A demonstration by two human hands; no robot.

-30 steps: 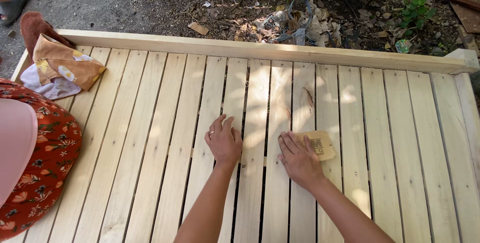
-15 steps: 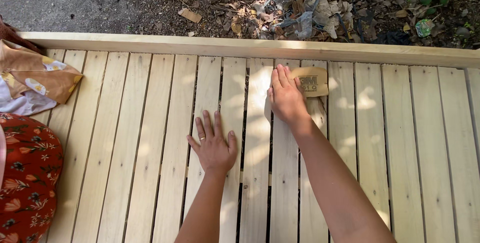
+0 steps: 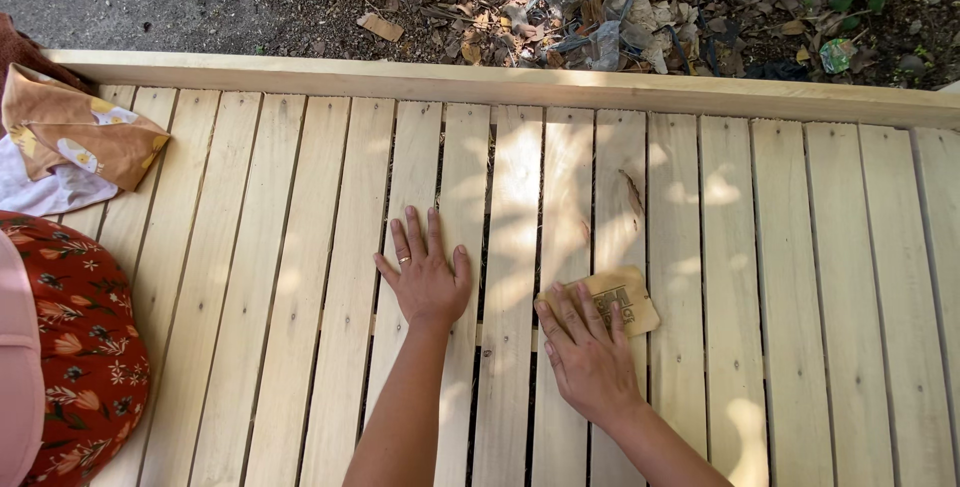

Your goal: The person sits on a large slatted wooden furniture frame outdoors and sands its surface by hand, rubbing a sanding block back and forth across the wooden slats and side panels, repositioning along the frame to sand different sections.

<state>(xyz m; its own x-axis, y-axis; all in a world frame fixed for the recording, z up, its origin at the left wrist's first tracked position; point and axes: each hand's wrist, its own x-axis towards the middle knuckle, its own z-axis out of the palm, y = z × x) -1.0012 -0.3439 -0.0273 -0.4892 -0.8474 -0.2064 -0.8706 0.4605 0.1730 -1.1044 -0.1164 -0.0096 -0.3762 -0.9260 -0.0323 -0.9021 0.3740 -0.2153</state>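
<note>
A slatted platform of pale wooden boards (image 3: 780,277) fills the view. My left hand (image 3: 428,272) lies flat on the slats, fingers spread, a ring on one finger, holding nothing. My right hand (image 3: 588,357) presses a tan sheet of sandpaper (image 3: 622,299) flat against a slat, fingers laid over its near edge. The two hands lie about one board apart.
A raised wooden rail (image 3: 500,82) borders the far edge, with dirt, dry leaves and litter (image 3: 600,7) beyond it. A folded orange and white cloth (image 3: 70,142) lies at the far left. Someone in red floral fabric (image 3: 80,347) sits on the near left.
My right hand has pulled the sandpaper back from near the far rail toward me along the slat. My left hand stays flat in about the same place.
</note>
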